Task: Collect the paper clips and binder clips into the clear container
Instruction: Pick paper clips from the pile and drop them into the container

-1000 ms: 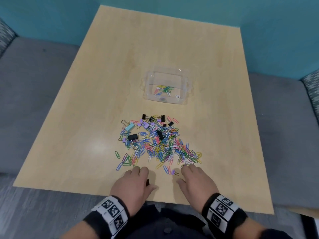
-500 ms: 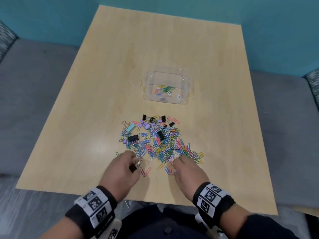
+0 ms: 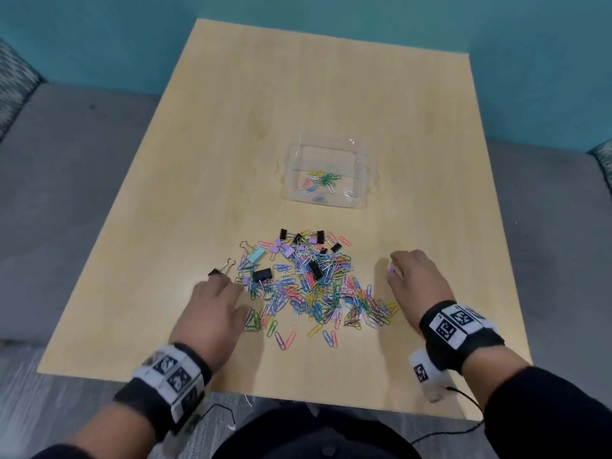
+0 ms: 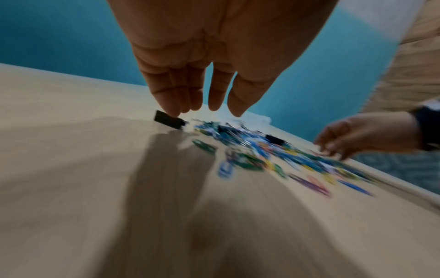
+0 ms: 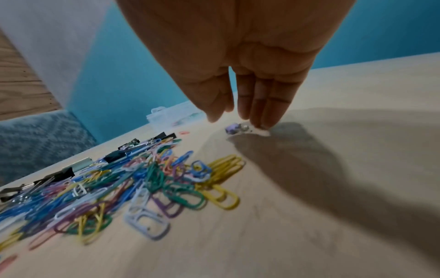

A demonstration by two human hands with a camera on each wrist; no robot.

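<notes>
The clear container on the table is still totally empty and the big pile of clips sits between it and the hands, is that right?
Not quite. The clear container is not empty: the head view shows a few coloured paper clips already lying in it. The rest holds: the pile of clips lies on the table between it and the hands.

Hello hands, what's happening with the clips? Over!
Left hand open, fingertips at black binder clip. Right hand open by purple clip. Few clips in container.
</notes>
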